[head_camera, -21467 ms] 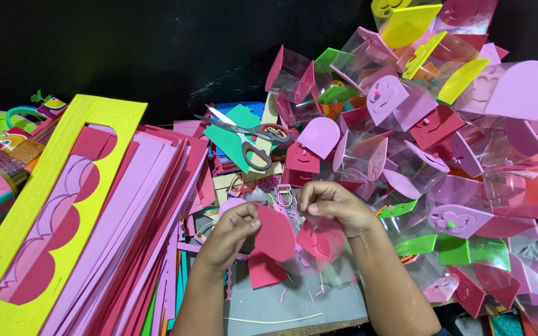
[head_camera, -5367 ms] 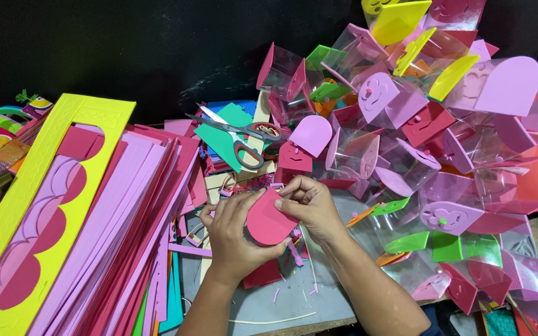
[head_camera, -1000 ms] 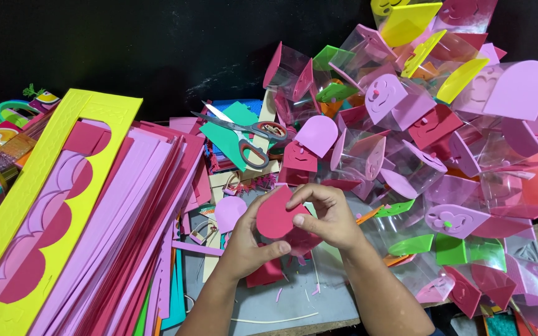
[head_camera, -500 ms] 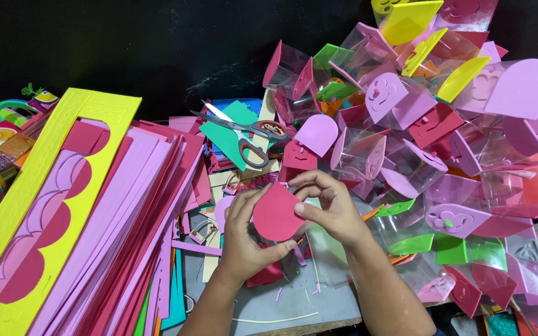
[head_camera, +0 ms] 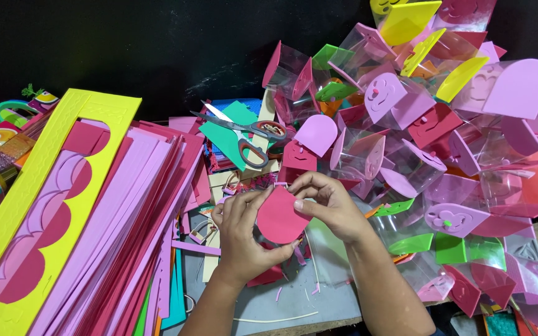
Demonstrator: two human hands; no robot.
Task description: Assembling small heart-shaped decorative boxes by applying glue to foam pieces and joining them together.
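Both of my hands hold one dark pink foam piece (head_camera: 278, 218) with a rounded lower edge, in the middle of the view. My left hand (head_camera: 243, 235) grips its left side with the thumb on top. My right hand (head_camera: 326, 202) pinches its upper right edge between thumb and fingers. A small strip sticks up at the piece's top edge, by my right fingertips. Beneath my hands lie foam scraps and a grey table surface (head_camera: 294, 305).
Scissors with grey-red handles (head_camera: 247, 134) lie behind my hands on a green sheet. A stack of pink and purple foam sheets (head_camera: 126, 211) and a yellow cut-out frame (head_camera: 38, 193) fill the left. Several clear boxes with coloured foam lids (head_camera: 424, 124) pile up on the right.
The pink piece has turned in my hands and now faces me flatter. My right fingers have shifted to its top edge. Both hands stay in the same place.
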